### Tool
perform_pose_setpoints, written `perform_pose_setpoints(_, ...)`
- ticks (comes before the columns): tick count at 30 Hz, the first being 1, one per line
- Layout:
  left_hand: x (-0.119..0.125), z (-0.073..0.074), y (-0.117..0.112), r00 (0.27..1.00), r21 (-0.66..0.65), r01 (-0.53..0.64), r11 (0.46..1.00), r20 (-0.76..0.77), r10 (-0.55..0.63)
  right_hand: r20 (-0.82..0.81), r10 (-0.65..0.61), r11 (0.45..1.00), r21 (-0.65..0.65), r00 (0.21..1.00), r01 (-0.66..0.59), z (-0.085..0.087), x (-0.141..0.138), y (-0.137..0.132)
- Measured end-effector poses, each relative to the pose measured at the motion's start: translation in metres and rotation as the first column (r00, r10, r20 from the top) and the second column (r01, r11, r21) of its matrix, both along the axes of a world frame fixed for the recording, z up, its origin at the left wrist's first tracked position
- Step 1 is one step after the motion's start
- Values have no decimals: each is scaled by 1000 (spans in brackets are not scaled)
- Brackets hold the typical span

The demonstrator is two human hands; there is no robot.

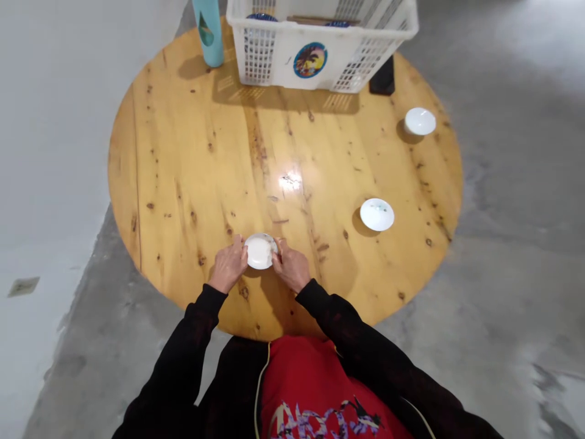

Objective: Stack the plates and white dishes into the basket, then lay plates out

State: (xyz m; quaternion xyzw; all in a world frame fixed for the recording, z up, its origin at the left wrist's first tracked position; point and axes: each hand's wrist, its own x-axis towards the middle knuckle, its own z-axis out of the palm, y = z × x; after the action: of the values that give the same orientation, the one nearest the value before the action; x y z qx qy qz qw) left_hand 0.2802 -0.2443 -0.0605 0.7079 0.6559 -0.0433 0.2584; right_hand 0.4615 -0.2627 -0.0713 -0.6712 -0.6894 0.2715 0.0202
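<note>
A small white bowl (259, 251) sits on the round wooden table (192, 158) near its front edge. My left hand (228, 266) grips the bowl's left rim and my right hand (290, 265) grips its right rim, fingers curled on it. Both sleeves are black. A second white bowl (377, 214) stands to the right on the table. A third white bowl (420, 121) stands farther back near the right edge.
A white plastic basket (320, 46) with blue-rimmed dishes stands at the table's far side. A teal bottle (208, 30) is left of it. A dark flat object (382, 77) lies at the basket's right. Grey concrete floor surrounds the table.
</note>
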Motion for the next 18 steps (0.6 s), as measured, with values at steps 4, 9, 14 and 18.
perform_pose_setpoints(4, -4, -5, 6, 998, 57, 34, 998, -54, -31, -29, -33, 997, -66, 999, 31, 2, -2, 6)
perform_pose_setpoints(9, -5, -9, 21, 999, 17, 29, 999, -44, -28, -218, -151, 986, -107, 964, 130, -1, -2, 19)
perform_pose_setpoints(14, 4, -10, 16, 999, -17, -19, 1000, 41, 19, -299, -285, 958, -132, 911, 256, -6, 2, 11)
perform_pose_setpoints(18, 22, -10, -13, 980, -45, -75, 996, 179, 82, -312, -335, 941, -158, 889, 299, -9, 20, -18)
